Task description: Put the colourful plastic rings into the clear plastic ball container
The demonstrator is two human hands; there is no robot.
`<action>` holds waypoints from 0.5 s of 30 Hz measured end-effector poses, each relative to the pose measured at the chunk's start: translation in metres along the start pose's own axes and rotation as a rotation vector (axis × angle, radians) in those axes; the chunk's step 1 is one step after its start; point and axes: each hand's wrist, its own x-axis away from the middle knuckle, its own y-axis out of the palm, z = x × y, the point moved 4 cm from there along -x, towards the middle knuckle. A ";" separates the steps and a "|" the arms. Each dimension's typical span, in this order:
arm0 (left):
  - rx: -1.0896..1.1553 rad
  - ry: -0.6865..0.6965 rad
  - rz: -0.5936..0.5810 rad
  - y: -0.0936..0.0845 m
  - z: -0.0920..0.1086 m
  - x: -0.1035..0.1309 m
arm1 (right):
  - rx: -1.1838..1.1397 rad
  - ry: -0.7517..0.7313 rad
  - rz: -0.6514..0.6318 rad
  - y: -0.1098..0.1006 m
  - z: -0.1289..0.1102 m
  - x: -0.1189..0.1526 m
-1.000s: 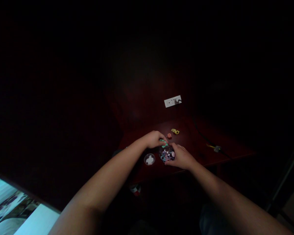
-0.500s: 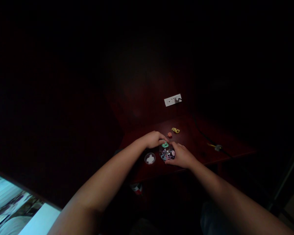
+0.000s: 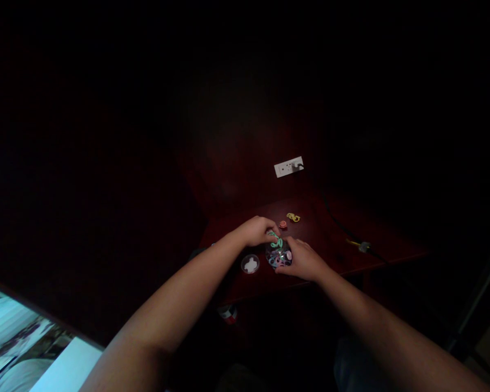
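Note:
A clear rounded jar [image 3: 274, 256] with several small coloured hair ties in it stands on the dark red table. Wrapped around its right side is my right hand [image 3: 306, 261], thumb toward the front. My left hand [image 3: 258, 231] is at the top of the jar, its fingers pinching green hair ties [image 3: 277, 242] over the opening. Behind the jar lie orange hair ties [image 3: 283, 224] and yellow hair ties [image 3: 293, 217]. Left of the jar rests a round clear lid [image 3: 250, 264] with a white shape on it.
A white power socket [image 3: 289, 166] with a plug is on the back wall. On the right of the table [image 3: 322, 234] runs a dark cable with a grey piece [image 3: 365, 247] and a yellow tip. Below the front edge is a red, white and dark container [image 3: 228, 314].
The green hair ties now show larger and spread out at the jar's top, under my left fingers, which have shifted slightly. My right hand keeps its hold on the jar.

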 end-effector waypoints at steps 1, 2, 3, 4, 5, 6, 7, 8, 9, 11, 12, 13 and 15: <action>0.002 0.000 -0.002 0.000 0.000 0.000 | -0.002 0.004 0.000 0.000 0.000 0.000; 0.004 0.000 -0.007 0.001 0.000 0.000 | -0.002 0.008 0.001 0.000 0.000 0.000; 0.003 -0.002 -0.011 0.001 0.000 0.000 | -0.002 0.011 0.001 0.000 0.000 0.000; 0.000 -0.003 -0.015 0.002 0.000 0.000 | 0.000 0.013 -0.001 0.000 0.001 0.000; -0.004 -0.005 -0.019 0.002 0.000 0.001 | 0.002 0.014 -0.003 0.000 0.001 0.000; -0.008 -0.007 -0.020 0.002 0.000 0.001 | 0.003 0.013 -0.005 0.000 0.001 0.000; -0.012 -0.010 -0.021 0.003 0.000 0.001 | 0.004 0.011 -0.005 0.000 0.001 0.000; -0.013 -0.012 -0.021 0.003 0.000 0.001 | 0.004 0.008 -0.003 0.000 0.000 0.000; -0.012 -0.017 -0.022 0.003 0.000 0.001 | 0.004 0.006 -0.001 0.000 0.000 0.000; 0.000 -0.034 -0.024 0.003 -0.001 0.001 | 0.000 0.004 0.001 0.000 0.000 0.000; 0.011 -0.041 -0.026 0.003 -0.001 0.002 | -0.002 0.005 -0.001 0.000 0.000 0.000; 0.026 -0.043 -0.030 0.003 -0.001 0.002 | -0.003 0.007 -0.004 0.000 0.000 0.001; 0.054 -0.033 -0.035 0.003 0.000 0.003 | -0.004 0.010 -0.004 -0.001 0.000 0.001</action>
